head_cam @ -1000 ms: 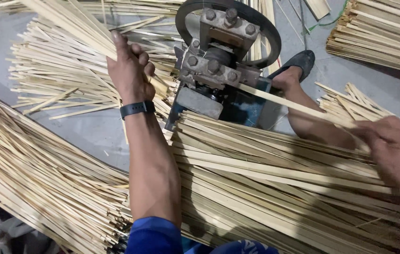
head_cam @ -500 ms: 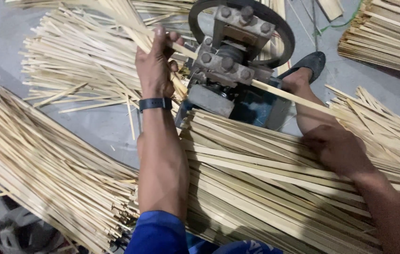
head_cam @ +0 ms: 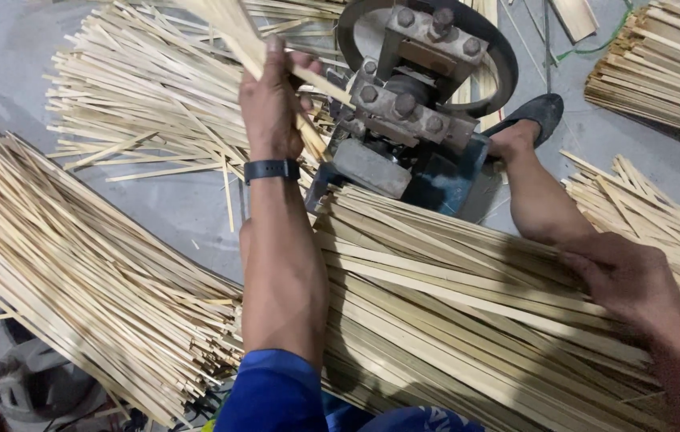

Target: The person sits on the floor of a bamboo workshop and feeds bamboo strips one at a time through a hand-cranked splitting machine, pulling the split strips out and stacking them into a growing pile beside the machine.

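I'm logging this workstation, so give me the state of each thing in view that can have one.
Left hand: raised, closed around thin pale bamboo strips.
Right hand: resting palm down on the wide bamboo slats.
Grey metal splitting machine with a ring guard: upright; cannot tell if it runs.
Black wristband: worn on the left wrist.
Thin split strips: heaped loose on the floor.
Dark sandal: on a foot.

A grey floor [head_cam: 172, 208] carries heaps of pale bamboo strips: one fan [head_cam: 60, 264] at left, thin slivers [head_cam: 140, 104] beyond, wide slats [head_cam: 452, 304] in the middle, another stack [head_cam: 660, 72] far right. A metal splitting machine [head_cam: 412, 112] stands among them.
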